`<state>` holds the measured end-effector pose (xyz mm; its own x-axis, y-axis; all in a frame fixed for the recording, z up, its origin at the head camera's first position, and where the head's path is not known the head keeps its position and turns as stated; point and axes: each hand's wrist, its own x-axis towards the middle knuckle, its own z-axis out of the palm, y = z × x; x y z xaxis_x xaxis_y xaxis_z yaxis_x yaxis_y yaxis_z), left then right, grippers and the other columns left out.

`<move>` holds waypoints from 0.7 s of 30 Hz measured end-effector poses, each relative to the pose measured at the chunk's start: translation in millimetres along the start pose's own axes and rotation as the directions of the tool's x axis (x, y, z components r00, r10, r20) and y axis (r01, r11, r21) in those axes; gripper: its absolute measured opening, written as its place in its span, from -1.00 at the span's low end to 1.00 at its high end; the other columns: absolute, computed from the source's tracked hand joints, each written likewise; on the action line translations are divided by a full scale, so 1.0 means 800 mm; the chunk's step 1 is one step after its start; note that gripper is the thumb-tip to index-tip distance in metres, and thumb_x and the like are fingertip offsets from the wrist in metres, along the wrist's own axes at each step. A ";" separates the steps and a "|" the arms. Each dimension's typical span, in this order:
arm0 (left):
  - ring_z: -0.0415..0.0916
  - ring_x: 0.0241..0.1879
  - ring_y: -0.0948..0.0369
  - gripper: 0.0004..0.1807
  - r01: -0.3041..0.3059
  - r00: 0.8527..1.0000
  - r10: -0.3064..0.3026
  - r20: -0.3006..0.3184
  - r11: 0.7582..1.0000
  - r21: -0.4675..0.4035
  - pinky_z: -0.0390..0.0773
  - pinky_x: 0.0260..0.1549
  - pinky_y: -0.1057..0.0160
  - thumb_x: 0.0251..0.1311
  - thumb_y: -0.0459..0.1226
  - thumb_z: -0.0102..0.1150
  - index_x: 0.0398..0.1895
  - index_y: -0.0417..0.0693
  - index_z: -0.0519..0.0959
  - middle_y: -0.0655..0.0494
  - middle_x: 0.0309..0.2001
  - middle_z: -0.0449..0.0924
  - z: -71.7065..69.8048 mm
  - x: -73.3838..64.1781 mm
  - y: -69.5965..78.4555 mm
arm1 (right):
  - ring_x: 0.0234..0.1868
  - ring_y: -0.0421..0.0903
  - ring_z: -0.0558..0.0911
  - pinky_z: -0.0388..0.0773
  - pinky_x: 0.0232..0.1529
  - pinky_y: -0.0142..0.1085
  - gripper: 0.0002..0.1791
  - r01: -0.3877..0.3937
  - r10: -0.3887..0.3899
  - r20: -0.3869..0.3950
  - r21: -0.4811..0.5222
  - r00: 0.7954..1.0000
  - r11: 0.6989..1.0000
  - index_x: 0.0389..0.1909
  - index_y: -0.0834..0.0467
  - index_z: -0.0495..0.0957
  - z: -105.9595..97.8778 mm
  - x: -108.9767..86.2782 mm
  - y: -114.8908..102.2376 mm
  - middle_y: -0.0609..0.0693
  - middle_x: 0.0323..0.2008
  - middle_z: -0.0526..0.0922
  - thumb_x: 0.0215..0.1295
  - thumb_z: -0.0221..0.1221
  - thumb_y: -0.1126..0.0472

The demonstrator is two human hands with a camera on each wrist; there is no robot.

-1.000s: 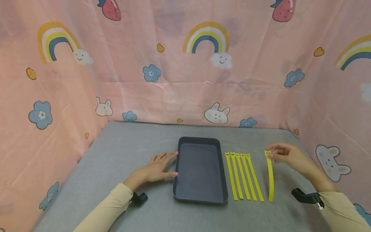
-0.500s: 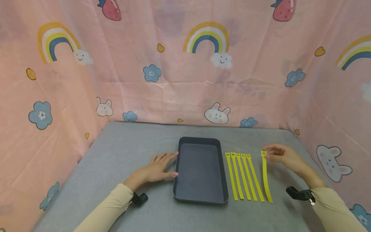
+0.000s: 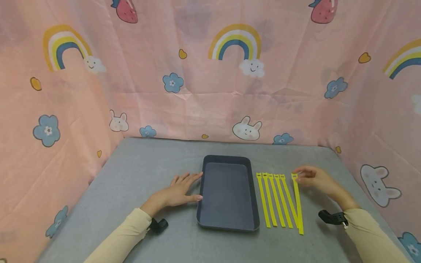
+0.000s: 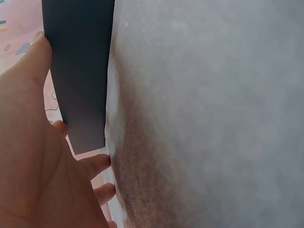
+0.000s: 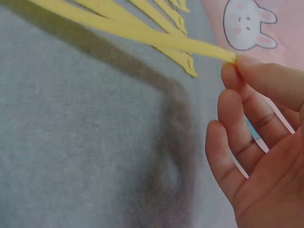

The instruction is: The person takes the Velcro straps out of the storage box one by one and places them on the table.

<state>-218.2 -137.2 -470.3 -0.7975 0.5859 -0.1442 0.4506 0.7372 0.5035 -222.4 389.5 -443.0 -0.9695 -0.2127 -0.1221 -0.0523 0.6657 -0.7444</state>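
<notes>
Between thumb and index finger my right hand (image 3: 317,179) pinches the slotted head of a yellow cable tie (image 3: 298,204). In the right wrist view this cable tie (image 5: 142,35) is held above the grey surface and casts a shadow. Several more yellow cable ties (image 3: 272,199) lie side by side just left of it, heads at the far end. My left hand (image 3: 177,190) has its fingers spread, with fingertips touching the left side of a dark grey rectangular tray (image 3: 227,197). The left wrist view shows the thumb and fingers against the tray wall (image 4: 78,71).
A grey cloth covers the table (image 3: 158,157). Pink printed curtain (image 3: 197,109) hangs behind the table and at both sides. Each wrist wears a black strap camera, such as the one on the right wrist (image 3: 332,217).
My right hand has moved left with the cable tie, bringing it beside the row; its tail end now lies by the rightmost one. The left hand and tray have stayed put.
</notes>
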 end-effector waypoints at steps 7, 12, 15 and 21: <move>-0.27 0.62 -0.09 -0.02 -0.006 1.000 0.006 0.001 1.000 -0.001 -0.35 0.48 -0.31 0.23 0.38 -0.02 0.60 0.42 -0.22 0.12 0.62 -0.13 0.000 0.001 0.001 | -0.17 -0.25 0.68 0.65 -0.12 -0.27 -0.46 0.017 -0.030 0.089 0.143 0.996 0.990 0.28 0.31 0.37 -0.007 -0.004 -0.002 -0.10 -0.19 0.67 0.40 0.19 0.12; -0.26 0.61 -0.12 -0.03 -0.010 1.000 0.010 -0.008 1.000 -0.005 -0.34 0.48 -0.33 0.25 0.35 0.00 0.60 0.39 -0.18 0.09 0.62 -0.10 -0.002 0.001 0.002 | -0.12 -0.28 0.66 0.63 -0.06 -0.31 -0.54 0.018 -0.045 0.125 0.206 0.991 0.978 0.26 0.28 0.37 -0.013 -0.007 -0.008 -0.15 -0.14 0.67 0.43 0.14 0.17; -0.25 0.61 -0.12 -0.03 -0.010 1.000 0.010 -0.007 1.000 -0.006 -0.33 0.47 -0.34 0.25 0.35 0.00 0.60 0.38 -0.18 0.08 0.62 -0.10 -0.002 0.001 0.002 | -0.10 -0.28 0.65 0.62 -0.05 -0.34 -0.55 0.032 -0.063 0.135 0.221 0.989 0.975 0.26 0.30 0.36 -0.017 -0.010 -0.012 -0.14 -0.07 0.68 0.45 0.12 0.19; -0.26 0.61 -0.12 -0.03 -0.005 1.000 0.005 -0.001 1.000 -0.009 -0.34 0.47 -0.34 0.24 0.35 0.00 0.61 0.37 -0.18 0.08 0.62 -0.10 -0.002 0.000 0.002 | -0.09 -0.27 0.65 0.58 -0.06 -0.39 -0.62 0.075 -0.108 0.128 0.239 0.986 0.968 0.23 0.29 0.39 -0.024 -0.018 -0.019 -0.34 -0.04 0.66 0.47 0.07 0.25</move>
<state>-217.9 -136.8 -468.3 -0.7958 0.5889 -0.1410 0.4507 0.7315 0.5116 -212.0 395.9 -417.3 -0.9195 -0.3729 -0.1243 -0.0659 0.4580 -0.8865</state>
